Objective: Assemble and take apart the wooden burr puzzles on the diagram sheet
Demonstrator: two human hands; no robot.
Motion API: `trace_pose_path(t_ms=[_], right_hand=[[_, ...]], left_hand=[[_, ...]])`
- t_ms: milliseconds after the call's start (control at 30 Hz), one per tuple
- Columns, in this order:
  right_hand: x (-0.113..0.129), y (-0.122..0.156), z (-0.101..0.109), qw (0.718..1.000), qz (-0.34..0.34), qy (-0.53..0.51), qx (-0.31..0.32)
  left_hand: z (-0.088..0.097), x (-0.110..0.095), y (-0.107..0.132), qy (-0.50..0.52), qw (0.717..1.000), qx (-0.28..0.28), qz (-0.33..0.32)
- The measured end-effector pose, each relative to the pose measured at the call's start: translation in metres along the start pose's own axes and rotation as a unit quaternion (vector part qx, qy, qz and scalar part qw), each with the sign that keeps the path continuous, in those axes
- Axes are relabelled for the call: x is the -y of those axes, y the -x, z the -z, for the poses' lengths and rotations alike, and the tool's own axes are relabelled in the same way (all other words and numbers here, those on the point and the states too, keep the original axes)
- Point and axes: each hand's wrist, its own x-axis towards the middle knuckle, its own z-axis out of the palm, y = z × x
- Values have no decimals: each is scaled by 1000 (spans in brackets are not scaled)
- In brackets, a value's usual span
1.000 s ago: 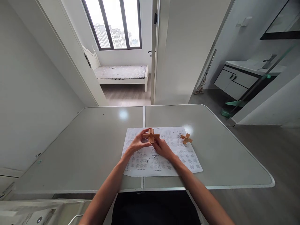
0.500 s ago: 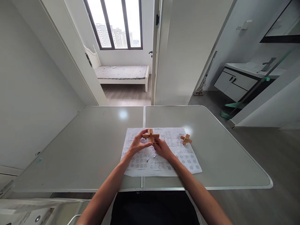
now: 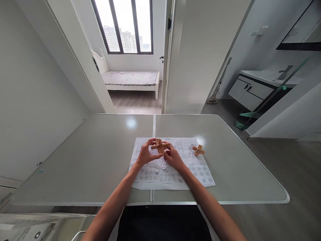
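A wooden cross, built of crossed bars, is held between two bare hands above a printed sheet. By the left hand it is gripped from its left side, with the fingers curved over the upper part and the thumb extended toward the lower part. By the right hand it is gripped from the right and below, with the fingers bent against it. One bar of the cross is directed sideways between the hands; whether the underside is in contact with the paper cannot be told.

The sheet is laid flat on the grey tabletop, nearer to the near edge than to the far edge, and the pale seam running between those two edges is partly covered by it. Rows of small diagrams are printed on the paper, too small to be read. A second wooden cross is set at the sheet's right margin, on the side of the tabletop's right edge, well apart from both hands. Beyond the far edge, a bed is seen beneath a window.
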Motion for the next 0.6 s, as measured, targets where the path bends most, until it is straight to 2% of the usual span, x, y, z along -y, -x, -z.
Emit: trace_pose_path(t_ms=[233,367,600], right_hand=[[2,0,2,998,6,50,-41],[1,1,4,997,8,68,-26],[-1,2,4,997,27,76,20]], left_hand=[[-2,-2,5,-39,999,-13,-23],[-2,-3,4,-37,999,-18,-22],[-1,-5,3,8,999,26,-21]])
